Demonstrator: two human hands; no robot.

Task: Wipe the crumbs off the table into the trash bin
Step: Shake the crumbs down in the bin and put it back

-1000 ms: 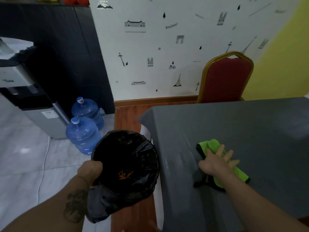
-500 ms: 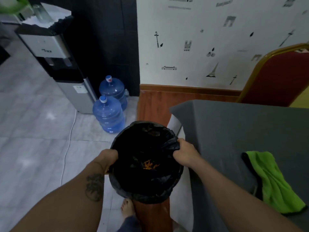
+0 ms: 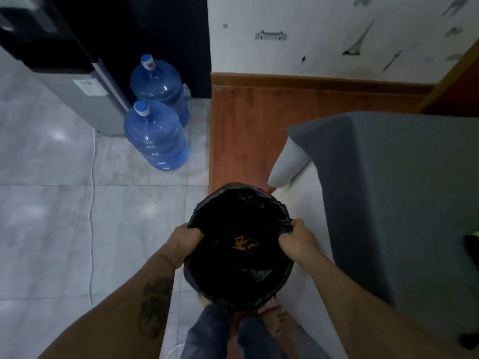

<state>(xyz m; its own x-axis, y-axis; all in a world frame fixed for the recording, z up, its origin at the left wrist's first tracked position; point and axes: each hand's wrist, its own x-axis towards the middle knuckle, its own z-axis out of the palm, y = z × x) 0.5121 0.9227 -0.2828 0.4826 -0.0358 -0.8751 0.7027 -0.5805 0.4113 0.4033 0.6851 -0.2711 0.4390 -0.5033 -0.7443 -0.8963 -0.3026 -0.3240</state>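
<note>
The trash bin (image 3: 241,286), lined with a black bag, is low in front of me, above my legs. Orange crumbs (image 3: 242,245) lie at its bottom. My left hand (image 3: 184,240) grips the bin's left rim and my right hand (image 3: 295,242) grips its right rim. The table (image 3: 404,177), under a grey cloth, stands to the right of the bin. Only a sliver of the green cloth (image 3: 475,233) shows at the frame's right edge.
Two blue water jugs (image 3: 155,136) stand on the tiled floor at the back left, beside a water dispenser (image 3: 75,81). A white cable (image 3: 91,203) runs along the tiles. A wooden floor strip (image 3: 246,130) lies behind the bin.
My right hand left the green cloth on the table and took the bin's right rim. The bin has come lower and closer to me, and my view has tipped downward.
</note>
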